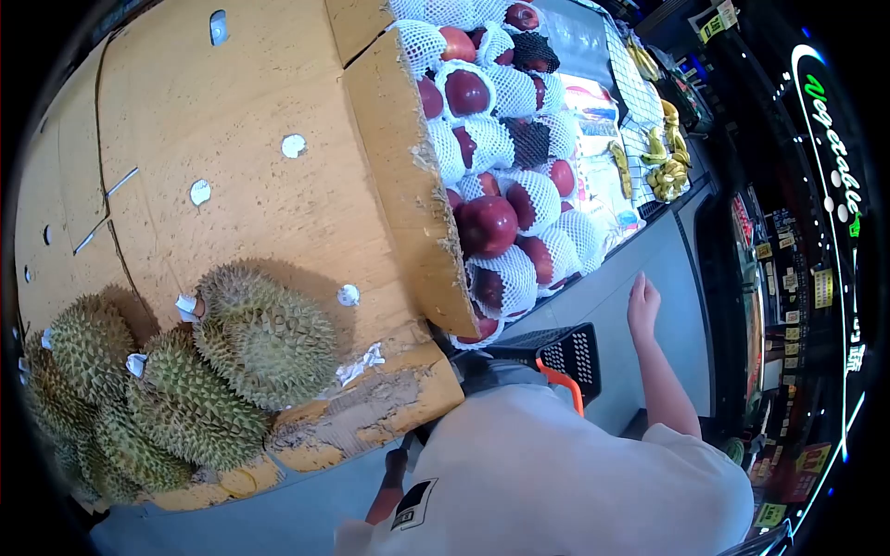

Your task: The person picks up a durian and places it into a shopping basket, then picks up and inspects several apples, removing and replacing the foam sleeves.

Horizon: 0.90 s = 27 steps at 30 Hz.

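My right hand (642, 306) hangs in front of me over the grey floor, its fingers curled in with nothing visible in them. Low on the left, my left forearm (383, 506) shows beside the white shirt. A dark shape (396, 466) covers the end of that arm, so its fingers are hidden. Just past my shirt is a black perforated basket (573, 360) with an orange handle (561, 382). Nearest on the left are spiky green durians (269, 338) on a worn cardboard surface (232, 157). Red apples (489, 225) in white foam nets lie beyond.
A torn cardboard edge (408, 176) separates the durian side from the apples. Bananas (669, 176) lie on a white grid display at the far right. Dark shelves with yellow price tags (823, 287) line the right side, by a lit "Vegetable" sign (832, 148).
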### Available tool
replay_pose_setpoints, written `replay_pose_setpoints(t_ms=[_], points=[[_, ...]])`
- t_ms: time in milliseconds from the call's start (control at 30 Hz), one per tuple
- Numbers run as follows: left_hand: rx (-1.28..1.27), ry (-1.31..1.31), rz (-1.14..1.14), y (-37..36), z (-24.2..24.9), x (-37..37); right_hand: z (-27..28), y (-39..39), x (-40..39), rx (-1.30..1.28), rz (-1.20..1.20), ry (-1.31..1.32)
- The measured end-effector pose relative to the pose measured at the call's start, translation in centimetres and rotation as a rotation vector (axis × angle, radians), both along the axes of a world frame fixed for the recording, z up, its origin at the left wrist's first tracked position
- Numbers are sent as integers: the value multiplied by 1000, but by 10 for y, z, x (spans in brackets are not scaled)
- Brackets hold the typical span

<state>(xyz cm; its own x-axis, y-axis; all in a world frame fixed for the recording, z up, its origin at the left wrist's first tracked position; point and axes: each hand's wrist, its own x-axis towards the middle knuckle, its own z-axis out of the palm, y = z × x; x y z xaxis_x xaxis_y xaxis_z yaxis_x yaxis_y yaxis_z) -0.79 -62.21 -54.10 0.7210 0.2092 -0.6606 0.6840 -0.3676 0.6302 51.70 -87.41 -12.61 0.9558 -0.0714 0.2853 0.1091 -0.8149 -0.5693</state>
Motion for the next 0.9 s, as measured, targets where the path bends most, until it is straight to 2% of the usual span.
replay_pose_setpoints(t_ms=[67,133,167,233,267,300,367,433,467,633,667,700,833,900], points=[[34,-22,41,3,3,-11,21,44,10,105,101,12],[78,-48,95,5,5,-19,41,96,10,48,256,-51],[102,-62,137,6,8,-23,48,111,9,-24,370,-12],[129,-53,274,5,12,-20,57,150,0,-98,602,-132],[85,0,431,2,18,-14,57,166,2,-92,792,-241],[103,7,441,0,15,-6,63,182,-1,-179,895,-277],[236,161,94,-1,8,10,71,211,-5,-255,1041,-248],[184,296,-64,1,40,43,63,234,-6,-374,1094,-261],[203,313,-49,-4,52,50,54,239,-1,-399,1118,-273],[162,-63,328,-28,86,66,41,258,21,-417,1158,-295],[135,-163,399,-31,77,62,46,261,22,-492,1179,-175],[159,-154,413,-38,72,53,49,262,24,-568,1198,-58],[237,-116,596,-63,112,72,42,262,29,-491,1242,-103],[143,32,990,-85,144,82,34,260,33,-393,1261,-217]])
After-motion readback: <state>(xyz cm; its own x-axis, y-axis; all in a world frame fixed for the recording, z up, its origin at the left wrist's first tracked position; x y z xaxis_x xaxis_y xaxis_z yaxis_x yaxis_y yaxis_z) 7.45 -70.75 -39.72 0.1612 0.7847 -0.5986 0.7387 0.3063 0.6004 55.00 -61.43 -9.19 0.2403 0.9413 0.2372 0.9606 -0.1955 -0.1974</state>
